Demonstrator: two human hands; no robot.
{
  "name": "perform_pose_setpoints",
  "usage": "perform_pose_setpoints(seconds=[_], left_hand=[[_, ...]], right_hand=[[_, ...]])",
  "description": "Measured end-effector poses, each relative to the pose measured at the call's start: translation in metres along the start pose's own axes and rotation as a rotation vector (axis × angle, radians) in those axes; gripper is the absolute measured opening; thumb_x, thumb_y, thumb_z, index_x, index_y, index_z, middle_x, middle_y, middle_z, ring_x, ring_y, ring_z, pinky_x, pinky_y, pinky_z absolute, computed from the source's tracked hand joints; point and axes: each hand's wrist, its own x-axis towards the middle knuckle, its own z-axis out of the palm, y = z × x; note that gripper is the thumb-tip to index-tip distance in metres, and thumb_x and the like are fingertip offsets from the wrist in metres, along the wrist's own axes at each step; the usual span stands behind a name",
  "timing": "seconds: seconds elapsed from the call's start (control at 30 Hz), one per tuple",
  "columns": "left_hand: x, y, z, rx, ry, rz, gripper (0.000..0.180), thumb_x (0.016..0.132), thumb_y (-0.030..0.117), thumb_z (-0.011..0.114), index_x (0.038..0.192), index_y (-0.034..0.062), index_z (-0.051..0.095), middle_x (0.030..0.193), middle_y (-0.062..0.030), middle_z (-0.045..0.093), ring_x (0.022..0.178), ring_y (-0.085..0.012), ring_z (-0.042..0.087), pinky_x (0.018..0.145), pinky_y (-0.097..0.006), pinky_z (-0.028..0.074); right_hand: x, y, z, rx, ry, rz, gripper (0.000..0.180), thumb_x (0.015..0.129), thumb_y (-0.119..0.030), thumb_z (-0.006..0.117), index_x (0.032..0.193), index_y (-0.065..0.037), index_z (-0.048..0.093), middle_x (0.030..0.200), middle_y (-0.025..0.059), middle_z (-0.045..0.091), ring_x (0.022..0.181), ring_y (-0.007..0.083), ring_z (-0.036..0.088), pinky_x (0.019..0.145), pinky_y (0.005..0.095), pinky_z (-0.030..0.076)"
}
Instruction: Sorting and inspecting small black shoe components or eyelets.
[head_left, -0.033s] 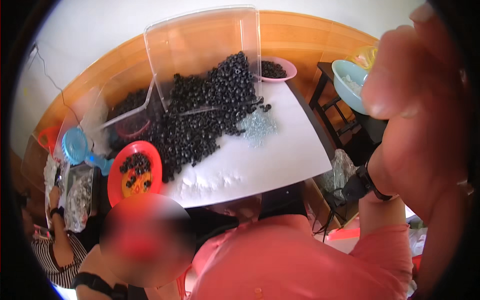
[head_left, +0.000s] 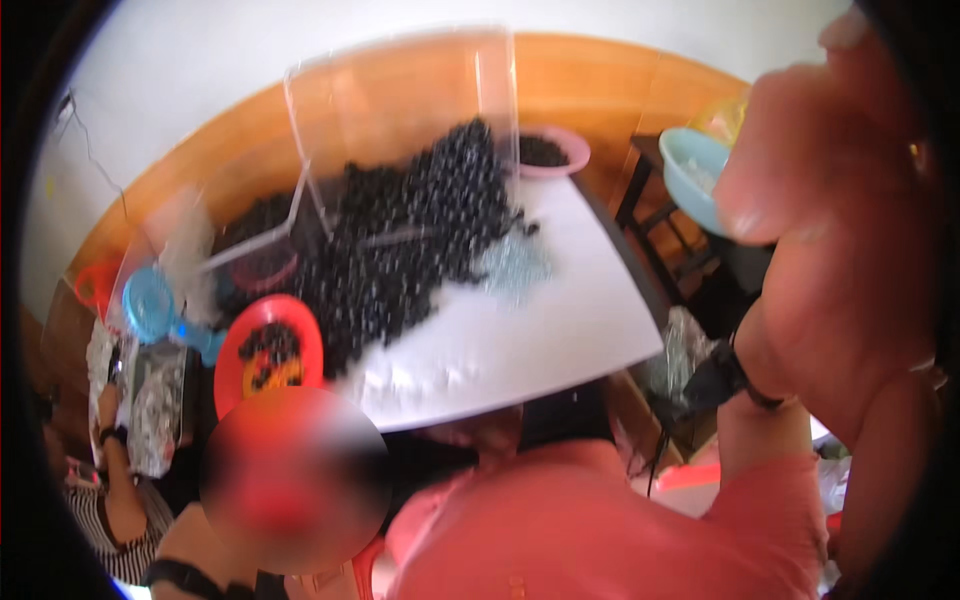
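My right hand [head_left: 830, 190] is raised very close at the right edge, large and blurred, its fingers curled. What they close on, if anything, is hidden. A dark watch [head_left: 725, 375] is strapped round that wrist. My left arm [head_left: 190, 570], with a black band, enters at the lower left; a blurred round patch covers the area beside it, and my left hand does not show. In front of me, a heap of small black beads or rings [head_left: 400, 240] spreads over a white table [head_left: 570, 340]. A red plate [head_left: 230, 350] holds more black pieces.
Two clear plastic bins [head_left: 400, 85] lean at the back. Small clear pieces [head_left: 515, 265] lie beside the heap. A pink bowl [head_left: 575, 155], a light-blue basin [head_left: 690, 190] and a blue handheld fan [head_left: 150, 300] stand around. At far left, another person's hand [head_left: 108, 405] reaches near bagged items.
The view has tilted a little, so the table and beads sit slightly lower and look more smeared. My right hand stays raised in nearly the same place.
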Motion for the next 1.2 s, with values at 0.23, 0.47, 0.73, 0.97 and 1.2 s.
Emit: perform_pose_setpoints(seconds=[0.23,0.47,0.73,0.97,1.2], left_hand=[[-0.011,0.005,-0.020,0.180,0.223,0.066,0.021,0.086,0.005,0.056,0.098,-0.0105,0.063,0.091,-0.0184,0.068,0.077,-0.0219,0.065,0.071,-0.031,0.053],[-0.040,0.005,0.005,-0.225,-0.210,-0.225,0.023,0.081,0.009,0.058,0.097,-0.0066,0.065,0.095,-0.0099,0.066,0.079,-0.0174,0.062,0.073,-0.028,0.051],[-0.126,-0.106,0.065,0.136,-0.633,-0.223,0.014,0.072,-0.002,0.072,0.085,0.0013,0.068,0.081,-0.0099,0.063,0.079,-0.0276,0.055,0.068,-0.036,0.048],[-0.107,-0.126,0.162,0.295,-0.767,0.302,0.022,0.068,0.000,0.067,0.088,0.0082,0.072,0.083,-0.0072,0.057,0.087,-0.0305,0.053,0.070,-0.040,0.050],[-0.121,-0.148,0.188,0.393,-0.949,0.332,0.022,0.068,0.002,0.066,0.089,0.0095,0.069,0.084,-0.0080,0.056,0.087,-0.0288,0.058,0.070,-0.038,0.054]], right_hand=[[0.009,-0.021,0.071,0.391,0.030,0.297,0.006,0.079,-0.001,0.064,0.085,0.001,0.064,0.086,0.0100,0.065,0.073,0.0188,0.061,0.061,0.0265,0.047],[-0.136,0.025,0.160,-0.303,-0.594,0.334,0.009,0.073,-0.005,0.066,0.082,-0.009,0.065,0.081,0.0075,0.059,0.079,0.0274,0.060,0.068,0.0412,0.045],[-0.130,0.031,0.177,-0.325,-0.689,0.288,0.010,0.074,-0.008,0.061,0.081,-0.003,0.066,0.087,0.0139,0.061,0.082,0.0311,0.059,0.075,0.0426,0.043],[-0.136,0.021,0.161,-0.329,-0.638,0.340,0.011,0.072,-0.006,0.064,0.083,-0.006,0.065,0.095,0.0124,0.056,0.088,0.0297,0.057,0.077,0.0418,0.042],[-0.145,0.027,0.161,-0.261,-0.606,0.266,0.011,0.072,-0.008,0.064,0.083,-0.006,0.064,0.093,0.0119,0.056,0.085,0.0288,0.058,0.074,0.0412,0.041]])
